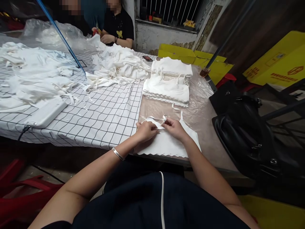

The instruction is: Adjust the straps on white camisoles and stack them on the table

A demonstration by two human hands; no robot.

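A white camisole top (164,144) with thin straps and a wavy hem lies flat at the table's near edge. My left hand (146,130) is closed on the camisole's upper edge, fingertips pinched together. Close beside it, my right hand (173,128) pinches a small looped part of a shoulder strap (164,118) between thumb and fingers. The other strap (181,114) lies loose on the table beyond my right hand. Just past the camisole rests a neat stack of folded white tops (166,89).
Heaps of white garments (119,63) cover the checked tablecloth (95,127) on the left, near a white flat box (46,113). A black bag (247,136) is at the right edge. Blue poles (62,36) rise from the table. Other people sit across, one in a black shirt (122,27).
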